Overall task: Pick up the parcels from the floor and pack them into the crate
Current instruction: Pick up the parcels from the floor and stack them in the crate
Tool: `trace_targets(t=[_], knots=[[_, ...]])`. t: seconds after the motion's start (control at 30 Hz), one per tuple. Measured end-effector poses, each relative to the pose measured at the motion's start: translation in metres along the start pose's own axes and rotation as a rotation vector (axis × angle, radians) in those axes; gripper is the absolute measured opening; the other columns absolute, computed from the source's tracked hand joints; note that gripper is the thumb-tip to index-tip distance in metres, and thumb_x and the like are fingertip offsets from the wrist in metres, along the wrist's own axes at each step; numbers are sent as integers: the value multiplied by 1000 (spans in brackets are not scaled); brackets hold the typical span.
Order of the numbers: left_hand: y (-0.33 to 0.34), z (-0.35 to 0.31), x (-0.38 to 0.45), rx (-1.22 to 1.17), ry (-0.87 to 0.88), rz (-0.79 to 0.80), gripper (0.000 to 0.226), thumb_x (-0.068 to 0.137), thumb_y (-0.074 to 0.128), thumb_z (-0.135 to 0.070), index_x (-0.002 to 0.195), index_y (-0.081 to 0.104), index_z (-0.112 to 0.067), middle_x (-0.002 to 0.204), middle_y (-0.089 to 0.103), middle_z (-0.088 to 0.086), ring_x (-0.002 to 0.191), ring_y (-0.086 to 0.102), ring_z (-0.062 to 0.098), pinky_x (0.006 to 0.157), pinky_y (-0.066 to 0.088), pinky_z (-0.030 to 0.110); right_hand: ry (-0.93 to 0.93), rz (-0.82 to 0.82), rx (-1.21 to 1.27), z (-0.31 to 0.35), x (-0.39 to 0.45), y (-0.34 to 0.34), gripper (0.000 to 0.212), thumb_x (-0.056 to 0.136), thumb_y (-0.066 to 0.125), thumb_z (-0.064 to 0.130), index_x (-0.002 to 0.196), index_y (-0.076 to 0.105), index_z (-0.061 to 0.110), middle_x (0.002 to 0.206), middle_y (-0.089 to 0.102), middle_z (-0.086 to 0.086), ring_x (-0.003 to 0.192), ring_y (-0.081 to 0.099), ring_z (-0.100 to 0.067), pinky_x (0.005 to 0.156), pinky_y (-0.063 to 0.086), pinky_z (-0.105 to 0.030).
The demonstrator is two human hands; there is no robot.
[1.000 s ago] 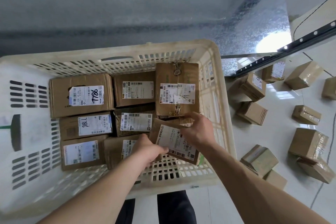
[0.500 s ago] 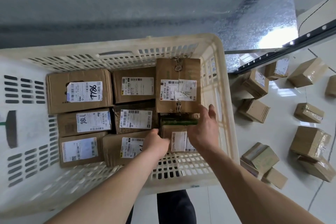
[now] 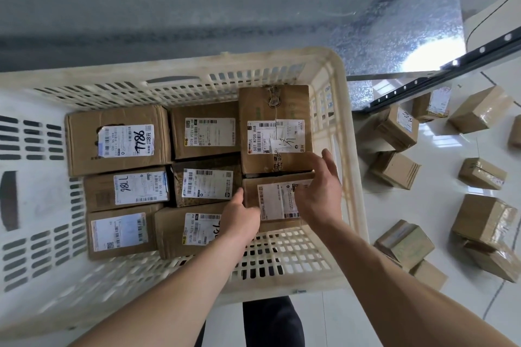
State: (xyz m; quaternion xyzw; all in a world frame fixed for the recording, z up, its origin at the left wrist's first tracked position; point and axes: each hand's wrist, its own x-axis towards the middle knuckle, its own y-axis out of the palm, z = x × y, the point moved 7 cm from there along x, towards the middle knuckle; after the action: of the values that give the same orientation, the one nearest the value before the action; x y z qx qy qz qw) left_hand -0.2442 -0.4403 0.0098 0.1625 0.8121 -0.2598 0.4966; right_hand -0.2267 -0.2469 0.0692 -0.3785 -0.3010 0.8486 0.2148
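A big cream plastic crate is taking up most of the floor in front of the person, its slotted walls rising around a bed of brown cardboard parcels. Eight are lying label-up inside it, packed edge to edge in rows: the one marked 7786 is sitting at the far left, the one marked 98L is lying just beside it on the near side, and the tall tied parcel is filling the far right corner.

To the right of the crate, on the pale glossy floor, loose parcels are lying scattered, some leaning on each other, near a black rail and a metal panel.

Both bare forearms are reaching down into the crate. The newest parcel is resting flat in the near right part of the crate, touching the tied parcel. The left hand is lying against that parcel's left edge, fingers curled onto it, though how firmly it is gripping I cannot tell. The right hand is hovering over the parcel's right side, fingers straight and spread, holding nothing.
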Motion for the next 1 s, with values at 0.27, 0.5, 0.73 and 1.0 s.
trace_targets(t=[0.27,0.5,0.73,1.0], knots=[[8,-2,8,-102,-28,142,82,90,53,0,157,14,-29,153,41,2,103,58,14,82,49,30,-25,122,-20,-15,6,6,87,77,42,-23,151,45,23,171,13,1,157,6,-11,125,19,-28],[12,6,10,-94,-60,252,92,86,57,0,156,7,-31,159,31,4,134,43,24,109,39,41,-129,169,-68,-16,21,19,88,69,45,-19,145,51,26,166,23,7,153,25,-17,119,39,-41],[5,6,3,-66,-135,317,102,74,61,-13,156,3,-30,161,26,4,144,29,28,118,20,58,-203,199,-125,-5,14,17,81,70,49,-20,141,55,18,159,30,5,150,31,-19,119,39,-37],[-22,-14,-37,-12,-53,265,85,91,53,-4,157,6,-27,165,9,4,149,17,28,119,19,56,-150,204,-169,13,-22,-18,90,75,44,-22,149,48,28,169,18,4,154,23,-20,113,24,-22]])
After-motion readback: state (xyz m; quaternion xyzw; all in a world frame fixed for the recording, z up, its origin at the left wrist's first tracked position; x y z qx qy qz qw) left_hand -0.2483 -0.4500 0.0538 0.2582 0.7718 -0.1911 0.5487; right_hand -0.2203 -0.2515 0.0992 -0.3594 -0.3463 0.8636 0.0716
